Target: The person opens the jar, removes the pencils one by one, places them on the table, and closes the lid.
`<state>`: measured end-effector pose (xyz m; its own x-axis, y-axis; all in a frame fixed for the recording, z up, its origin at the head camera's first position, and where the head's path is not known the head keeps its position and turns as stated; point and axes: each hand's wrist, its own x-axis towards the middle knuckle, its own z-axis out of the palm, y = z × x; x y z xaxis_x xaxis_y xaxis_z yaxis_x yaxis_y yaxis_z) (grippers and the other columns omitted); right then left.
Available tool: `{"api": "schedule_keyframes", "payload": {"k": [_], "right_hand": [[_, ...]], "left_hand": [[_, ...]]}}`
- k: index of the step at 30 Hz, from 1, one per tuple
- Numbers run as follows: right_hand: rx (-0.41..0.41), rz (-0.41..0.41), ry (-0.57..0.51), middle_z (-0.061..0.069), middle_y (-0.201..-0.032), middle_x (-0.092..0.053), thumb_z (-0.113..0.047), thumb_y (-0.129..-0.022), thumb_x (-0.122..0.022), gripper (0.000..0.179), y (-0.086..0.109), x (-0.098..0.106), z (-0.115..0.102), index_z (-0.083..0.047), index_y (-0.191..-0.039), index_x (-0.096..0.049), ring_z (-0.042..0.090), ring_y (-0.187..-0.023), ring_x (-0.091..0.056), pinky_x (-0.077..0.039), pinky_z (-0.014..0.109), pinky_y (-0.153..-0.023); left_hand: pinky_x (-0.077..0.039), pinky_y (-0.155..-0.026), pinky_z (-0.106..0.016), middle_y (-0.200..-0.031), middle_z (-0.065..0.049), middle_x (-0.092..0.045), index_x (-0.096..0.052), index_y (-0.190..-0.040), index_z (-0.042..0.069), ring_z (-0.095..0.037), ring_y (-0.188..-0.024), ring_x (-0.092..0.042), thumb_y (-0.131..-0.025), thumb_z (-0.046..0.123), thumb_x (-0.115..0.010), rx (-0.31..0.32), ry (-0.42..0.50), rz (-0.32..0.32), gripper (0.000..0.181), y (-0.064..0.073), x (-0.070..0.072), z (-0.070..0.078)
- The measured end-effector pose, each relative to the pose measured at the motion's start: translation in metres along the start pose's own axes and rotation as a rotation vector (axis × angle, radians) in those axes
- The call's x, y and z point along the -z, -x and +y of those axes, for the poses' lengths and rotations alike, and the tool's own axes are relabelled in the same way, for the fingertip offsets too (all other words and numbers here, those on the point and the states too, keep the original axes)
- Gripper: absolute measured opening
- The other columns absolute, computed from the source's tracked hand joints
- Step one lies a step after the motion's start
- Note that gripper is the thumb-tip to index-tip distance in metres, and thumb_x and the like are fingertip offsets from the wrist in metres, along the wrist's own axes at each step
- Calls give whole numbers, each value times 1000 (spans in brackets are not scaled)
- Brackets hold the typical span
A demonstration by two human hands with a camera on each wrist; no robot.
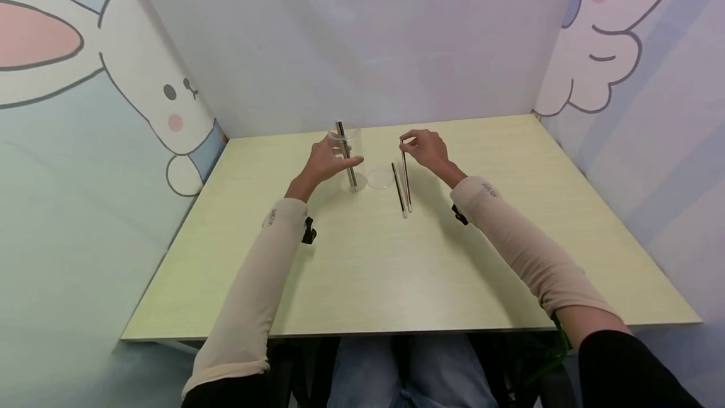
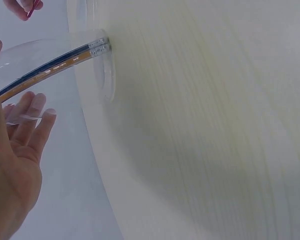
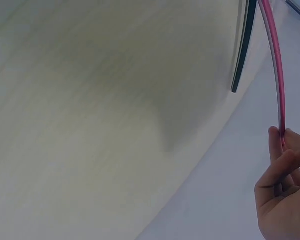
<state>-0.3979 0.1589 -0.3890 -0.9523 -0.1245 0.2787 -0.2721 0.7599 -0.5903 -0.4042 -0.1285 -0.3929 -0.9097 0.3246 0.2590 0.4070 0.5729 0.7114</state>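
Red pencil [image 3: 278, 65] pinched in right hand [image 1: 426, 147]; left hand [image 1: 325, 161] grasping clear cup [image 2: 50, 47] near table's back edge [image 1: 481, 121], front [image 1: 396, 330] distant.

Pale yellow table [image 1: 351, 269] with a clear cup [image 1: 356, 142], a clear disc [image 1: 381, 177] and a dark pencil [image 1: 399, 190] on it.

Nothing legible in any view. Orange pencil [image 2: 54, 70] in clear cup [image 2: 35, 48], left wrist view: short clusters of pale print along barrel, too small and blurred to read. Left beige sleeve [image 1: 255, 282], head view: small dark lettering near wrist end, unreadable. Right beige sleeve [image 1: 527, 250]: similar dark lettering near wrist end, cannot make out letters
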Motion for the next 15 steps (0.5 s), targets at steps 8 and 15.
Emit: {"api": "schedule_keyframes", "payload": {"k": [8,15], "right_hand": [[-50,-23,3,6,-102,-73,-32,-92,-65,29,-1,-15,8,-18,-117,-69,21,-80,-68,-42,28,-45],[-80,-25,-20,8,-101,-73,-28,-91,-67,27,5,-25,13,-15,-114,-70,23,-86,-69,-45,30,-49]], "left_hand": [[-52,-85,-38,-103,2,-67,-54,-117,12,-20,-108,-63,-67,64,-76,8,-14,8,75,-1,-1,2],[-51,-87,-41,-108,-1,-66,-55,-119,13,-23,-112,-61,-66,65,-76,14,-1,-6,77,-3,-6,0]]}}
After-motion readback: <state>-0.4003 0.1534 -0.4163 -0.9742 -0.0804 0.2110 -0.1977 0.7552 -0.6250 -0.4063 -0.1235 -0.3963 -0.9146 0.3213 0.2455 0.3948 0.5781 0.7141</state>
